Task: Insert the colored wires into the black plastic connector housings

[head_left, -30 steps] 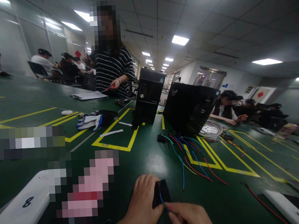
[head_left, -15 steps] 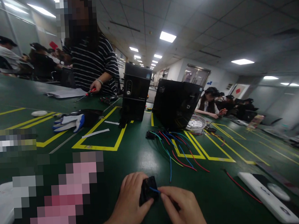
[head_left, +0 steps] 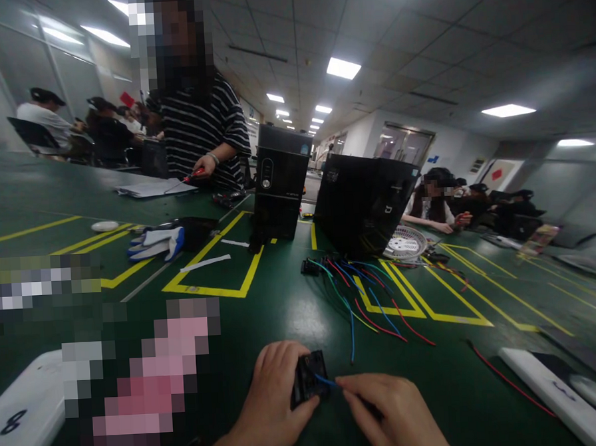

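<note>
My left hand [head_left: 277, 400] is wrapped around a small black block-shaped part [head_left: 313, 375], its thumb along the near edge and its fingers over the left side. A blue wire [head_left: 326, 380] runs from the face of that part to my right hand [head_left: 395, 407], whose thumb and index finger pinch its outer end. How the wire is seated in the black part is too small to tell. Beyond my hands, loose red, blue and green wires [head_left: 377, 312] trail from another black part [head_left: 310, 267] on the table.
Two black computer cases [head_left: 282, 184] [head_left: 364, 206] stand ahead. Blue-and-white gloves [head_left: 156, 244] and white strips [head_left: 205, 262] lie left. A red wire [head_left: 511, 379] and a white box [head_left: 551, 396] are at right. Across the green table, a person in a striped shirt [head_left: 206, 131] holds a red-handled tool [head_left: 199, 172].
The whole view has shifted slightly, moving everything rightward in the picture. My right hand sits a little farther from the black part, with more blue wire showing between them.
</note>
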The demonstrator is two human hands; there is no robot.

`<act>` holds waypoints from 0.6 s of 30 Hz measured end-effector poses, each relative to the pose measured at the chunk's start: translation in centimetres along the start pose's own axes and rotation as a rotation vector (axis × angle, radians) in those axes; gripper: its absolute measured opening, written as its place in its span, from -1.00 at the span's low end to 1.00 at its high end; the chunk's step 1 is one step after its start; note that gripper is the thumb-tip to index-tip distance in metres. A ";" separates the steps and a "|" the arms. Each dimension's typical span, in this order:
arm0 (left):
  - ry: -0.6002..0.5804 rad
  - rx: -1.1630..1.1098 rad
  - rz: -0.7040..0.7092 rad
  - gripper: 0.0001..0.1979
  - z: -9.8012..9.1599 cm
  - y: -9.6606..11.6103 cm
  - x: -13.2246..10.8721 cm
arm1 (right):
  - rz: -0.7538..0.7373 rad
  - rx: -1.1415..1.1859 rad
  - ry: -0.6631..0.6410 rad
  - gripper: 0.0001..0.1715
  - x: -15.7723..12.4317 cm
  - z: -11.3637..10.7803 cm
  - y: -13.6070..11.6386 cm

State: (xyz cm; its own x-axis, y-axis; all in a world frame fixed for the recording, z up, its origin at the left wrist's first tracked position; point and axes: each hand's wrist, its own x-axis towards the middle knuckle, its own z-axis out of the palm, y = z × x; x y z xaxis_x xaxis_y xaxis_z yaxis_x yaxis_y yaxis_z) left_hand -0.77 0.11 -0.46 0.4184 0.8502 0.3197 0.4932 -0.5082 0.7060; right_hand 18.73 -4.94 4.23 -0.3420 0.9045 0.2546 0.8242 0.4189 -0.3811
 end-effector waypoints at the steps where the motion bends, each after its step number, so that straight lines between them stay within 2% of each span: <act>1: -0.002 -0.002 0.002 -0.63 0.0 0.0 0.0 | 0.013 0.005 0.025 -0.67 0.0 0.0 0.1; 5: 0.003 -0.007 0.019 -0.61 0.1 -0.1 -0.1 | -0.007 0.009 0.163 -0.72 -0.1 0.3 -0.1; 10: -0.003 -0.007 0.031 -0.62 0.2 -0.3 -0.1 | -0.193 -0.017 0.254 -0.74 0.2 1.0 -1.4; 15: -0.011 -0.006 0.027 -0.56 0.1 -0.3 0.0 | -0.344 -0.116 0.187 -0.67 0.4 1.7 -1.6; 18: -0.012 -0.010 0.036 -0.56 0.2 -0.4 0.0 | -0.338 -0.130 0.114 -0.65 0.2 1.3 -1.0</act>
State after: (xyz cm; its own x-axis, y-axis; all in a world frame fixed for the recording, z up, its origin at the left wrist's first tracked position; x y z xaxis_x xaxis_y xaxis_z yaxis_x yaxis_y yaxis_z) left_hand -0.87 0.29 -0.89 0.4450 0.8295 0.3376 0.4702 -0.5372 0.7002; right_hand 17.24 -5.04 3.53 -0.5584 0.6990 0.4467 0.7259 0.6724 -0.1448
